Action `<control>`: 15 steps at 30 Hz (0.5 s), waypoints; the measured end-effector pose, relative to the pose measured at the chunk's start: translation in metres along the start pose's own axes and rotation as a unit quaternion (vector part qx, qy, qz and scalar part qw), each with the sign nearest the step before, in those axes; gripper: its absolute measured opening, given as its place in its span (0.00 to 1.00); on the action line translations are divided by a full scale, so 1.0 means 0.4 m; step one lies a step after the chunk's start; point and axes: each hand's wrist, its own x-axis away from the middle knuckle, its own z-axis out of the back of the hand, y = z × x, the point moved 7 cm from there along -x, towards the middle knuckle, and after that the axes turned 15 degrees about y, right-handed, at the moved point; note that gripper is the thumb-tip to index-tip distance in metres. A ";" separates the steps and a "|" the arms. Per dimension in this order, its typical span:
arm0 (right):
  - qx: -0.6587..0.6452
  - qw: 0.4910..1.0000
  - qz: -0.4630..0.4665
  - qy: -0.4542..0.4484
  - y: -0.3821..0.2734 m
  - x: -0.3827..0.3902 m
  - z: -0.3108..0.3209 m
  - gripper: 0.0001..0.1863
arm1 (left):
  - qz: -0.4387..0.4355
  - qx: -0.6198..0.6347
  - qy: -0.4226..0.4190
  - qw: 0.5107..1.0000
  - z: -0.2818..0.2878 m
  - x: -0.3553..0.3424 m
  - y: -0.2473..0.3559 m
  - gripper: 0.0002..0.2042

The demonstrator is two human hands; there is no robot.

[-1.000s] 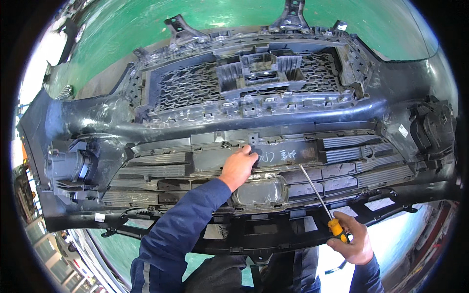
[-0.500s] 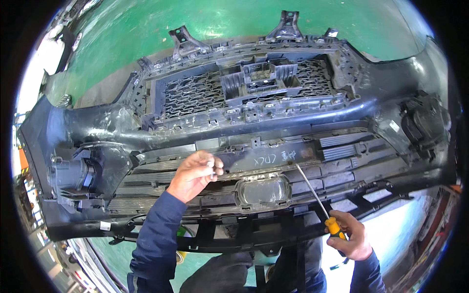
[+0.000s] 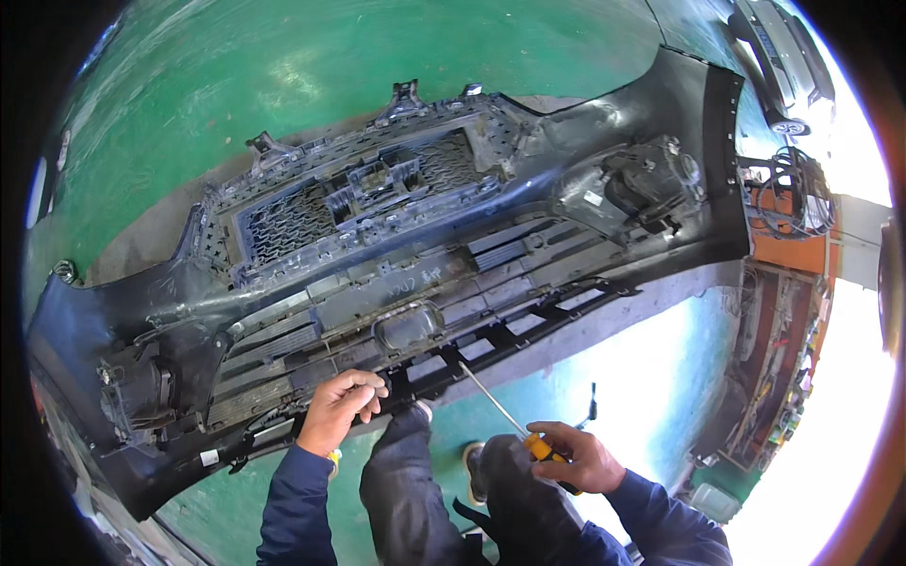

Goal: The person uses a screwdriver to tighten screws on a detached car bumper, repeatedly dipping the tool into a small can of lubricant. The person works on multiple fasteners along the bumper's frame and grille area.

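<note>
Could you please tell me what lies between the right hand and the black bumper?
In the head view, the yellow-handled screwdriver extends from the right hand toward the black bumper; whether its tip touches is unclear.

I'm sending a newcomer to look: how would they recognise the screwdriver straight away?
Find the big black car bumper stretching across the picture, then look below its lower edge, right of centre. There, in the right hand's grip, is the screwdriver, its thin silvery shaft slanting up and left. Its bright yellow handle sets it apart from the black bumper and dark trousers.
</note>
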 end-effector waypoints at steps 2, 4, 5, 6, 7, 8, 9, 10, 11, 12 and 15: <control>-0.032 0.999 -0.010 -0.002 -0.035 0.098 0.072 0.40 | 0.028 -0.007 0.028 0.999 -0.073 0.063 0.035 0.10; -0.051 0.999 0.019 0.001 -0.051 0.167 0.163 0.42 | 0.046 -0.038 0.004 0.998 -0.172 0.118 0.066 0.11; -0.105 0.994 0.025 0.007 -0.048 0.194 0.221 0.42 | 0.045 -0.045 -0.006 0.998 -0.236 0.134 0.075 0.11; -0.158 0.987 0.025 0.019 -0.033 0.213 0.273 0.42 | 0.033 -0.063 -0.015 0.997 -0.301 0.151 0.084 0.11; -0.212 0.976 0.033 0.029 -0.017 0.227 0.331 0.42 | 0.040 -0.061 -0.025 0.997 -0.372 0.168 0.085 0.11; -0.199 0.978 -0.035 0.052 0.033 0.234 0.392 0.39 | 0.050 -0.066 -0.030 0.996 -0.444 0.177 0.086 0.11; -0.167 0.984 0.000 0.061 0.052 0.230 0.462 0.38 | 0.060 -0.067 -0.029 0.996 -0.520 0.184 0.081 0.11; -0.134 0.988 0.034 0.071 0.071 0.216 0.530 0.37 | 0.061 -0.075 -0.011 0.995 -0.594 0.189 0.076 0.09; -0.090 0.990 0.062 0.084 0.091 0.198 0.600 0.36 | 0.063 -0.072 0.000 0.995 -0.670 0.184 0.074 0.08; -0.085 0.985 0.106 0.107 0.100 0.179 0.668 0.34 | 0.061 -0.069 0.010 0.996 -0.746 0.178 0.075 0.08; -0.068 0.986 0.128 0.081 0.151 0.109 0.893 0.33 | 0.040 -0.003 0.066 0.997 -1.001 0.167 0.064 0.05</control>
